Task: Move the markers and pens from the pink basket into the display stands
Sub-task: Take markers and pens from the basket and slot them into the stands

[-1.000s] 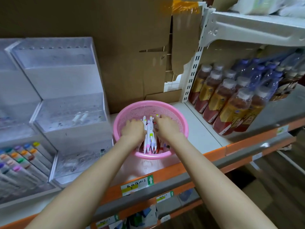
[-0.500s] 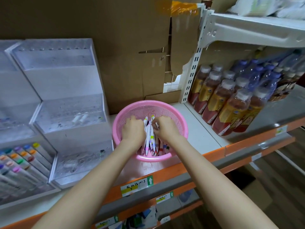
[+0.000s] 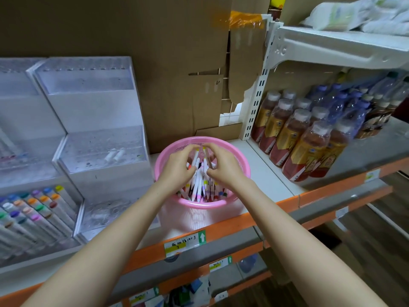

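Head view: left hand (image 3: 177, 168) and right hand (image 3: 225, 168) had their grips curled round the pens (image 3: 197, 183), which lay near-to-far. The display stand (image 3: 99, 107) stood to the left.

Bottled drinks (image 3: 294, 138) (amber and clear, shrink-wrapped), right shelf; cardboard backing (image 3: 155, 63); 1 white slotted upright (image 3: 256, 103); shelf-edge price label (image 3: 184, 243).

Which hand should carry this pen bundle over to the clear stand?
Left, probably. The left hand grips the white pens in the round pink plastic basket and is nearer the clear acrylic display stand.
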A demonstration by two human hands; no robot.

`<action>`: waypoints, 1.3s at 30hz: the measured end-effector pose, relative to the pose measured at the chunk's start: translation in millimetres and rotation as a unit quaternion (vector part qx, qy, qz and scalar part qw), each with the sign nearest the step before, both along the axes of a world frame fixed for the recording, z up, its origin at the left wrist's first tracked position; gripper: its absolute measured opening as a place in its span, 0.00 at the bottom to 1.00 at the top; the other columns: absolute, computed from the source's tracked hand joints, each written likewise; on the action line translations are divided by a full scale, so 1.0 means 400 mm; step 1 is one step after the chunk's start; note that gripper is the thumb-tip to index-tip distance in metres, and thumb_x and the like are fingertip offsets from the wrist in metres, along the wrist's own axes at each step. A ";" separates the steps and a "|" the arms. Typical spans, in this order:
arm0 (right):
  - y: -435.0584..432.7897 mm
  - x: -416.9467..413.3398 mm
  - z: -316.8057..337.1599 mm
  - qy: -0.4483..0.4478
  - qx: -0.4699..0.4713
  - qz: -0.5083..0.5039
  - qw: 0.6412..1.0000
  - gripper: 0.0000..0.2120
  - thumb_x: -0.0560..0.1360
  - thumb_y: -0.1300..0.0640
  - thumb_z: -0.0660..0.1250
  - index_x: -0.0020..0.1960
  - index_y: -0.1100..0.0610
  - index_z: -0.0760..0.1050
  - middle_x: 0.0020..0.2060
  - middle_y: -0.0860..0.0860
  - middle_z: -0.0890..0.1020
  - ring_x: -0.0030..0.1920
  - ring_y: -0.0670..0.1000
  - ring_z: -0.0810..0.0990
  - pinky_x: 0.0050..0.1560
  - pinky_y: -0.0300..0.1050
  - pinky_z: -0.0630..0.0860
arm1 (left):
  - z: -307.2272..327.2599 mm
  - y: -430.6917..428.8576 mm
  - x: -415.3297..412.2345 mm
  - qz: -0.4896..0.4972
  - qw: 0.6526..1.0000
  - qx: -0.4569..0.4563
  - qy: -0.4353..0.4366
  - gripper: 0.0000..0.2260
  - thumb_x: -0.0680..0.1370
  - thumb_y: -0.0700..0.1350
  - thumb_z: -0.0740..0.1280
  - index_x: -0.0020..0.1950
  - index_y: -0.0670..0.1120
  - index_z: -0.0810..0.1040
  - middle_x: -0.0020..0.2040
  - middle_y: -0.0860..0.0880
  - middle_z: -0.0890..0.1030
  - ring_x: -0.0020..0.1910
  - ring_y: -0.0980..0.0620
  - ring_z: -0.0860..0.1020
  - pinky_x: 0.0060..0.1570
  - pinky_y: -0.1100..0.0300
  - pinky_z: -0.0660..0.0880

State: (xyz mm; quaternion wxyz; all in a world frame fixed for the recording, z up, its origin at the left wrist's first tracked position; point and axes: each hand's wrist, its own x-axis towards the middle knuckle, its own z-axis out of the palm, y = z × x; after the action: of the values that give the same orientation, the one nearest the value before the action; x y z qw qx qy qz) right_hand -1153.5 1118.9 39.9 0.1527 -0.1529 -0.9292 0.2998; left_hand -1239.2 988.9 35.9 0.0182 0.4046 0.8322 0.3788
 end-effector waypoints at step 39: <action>-0.658 -0.313 0.337 0.283 -0.073 0.167 0.942 0.27 0.73 0.66 0.70 0.68 0.51 0.68 0.38 0.51 0.77 0.36 0.47 0.79 0.40 0.37 0.76 | 0.370 -0.706 -0.189 0.222 0.941 0.169 0.191 0.19 0.76 0.38 0.68 0.65 0.48 0.70 0.42 0.49 0.77 0.40 0.50 0.78 0.43 0.53 0.76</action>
State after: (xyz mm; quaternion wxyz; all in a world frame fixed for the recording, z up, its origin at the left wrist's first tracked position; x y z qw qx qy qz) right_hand -1278.5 855.6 174.7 0.3457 0.0848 -0.8353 0.4190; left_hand -1314.8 706.6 184.0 -0.2940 0.2718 0.8126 0.4236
